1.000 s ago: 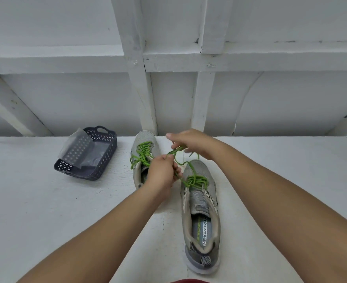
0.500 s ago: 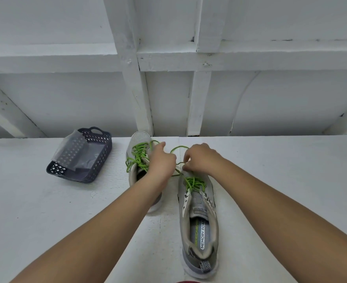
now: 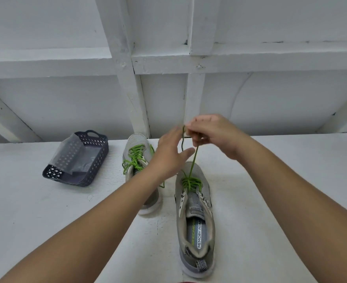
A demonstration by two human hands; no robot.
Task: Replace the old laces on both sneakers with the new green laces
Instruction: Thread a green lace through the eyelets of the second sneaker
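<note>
green lace [image 3: 190,181] already fills the far sneaker [image 3: 138,160] on the desk [image 3: 46,211]; on the near sneaker [image 3: 195,217] it crosses only the lower eyelets, upper ones bare. right hand [image 3: 211,135] pinches the raised strands in a tight grip; left hand [image 3: 169,155] is spread, fingers straight, beside them.

You face a white-painted plank wall [image 3: 270,99] braced by white wooden posts and rails [image 3: 125,78]. Below it lies the white-painted bench [image 3: 35,221], scuffed in places, under soft, even light.
</note>
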